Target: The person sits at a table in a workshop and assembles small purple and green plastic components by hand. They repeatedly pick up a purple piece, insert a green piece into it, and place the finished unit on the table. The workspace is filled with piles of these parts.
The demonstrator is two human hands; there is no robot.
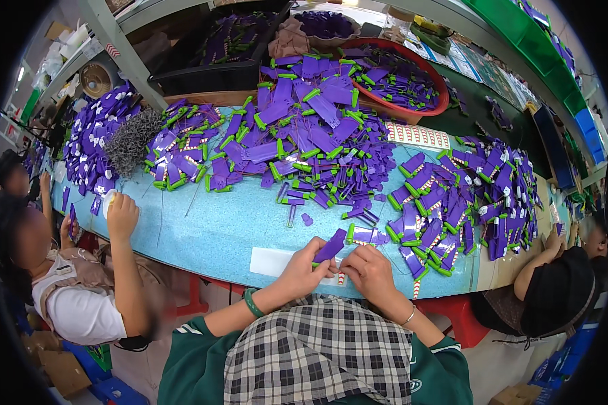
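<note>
Purple piece point(331, 247) in the left fingers point(309, 254)

In front of one red basin point(445, 100) is one purple piece point(332, 247) in the wearer's left hand point(301, 271), with one black crate point(206, 79) left of the basin.

- left hand point(307, 265) grips a flat purple piece point(330, 247) near the close edge of the blue counter point(196, 216)
- right hand point(369, 270) bends in just beside it; its grip is unclear
- a large purple-and-green pile point(297, 128) lies beyond
- another pile point(452, 196) spreads rightward
- red basin point(442, 91) stands behind
- grey tangled heap point(132, 145) sits leftward
</note>
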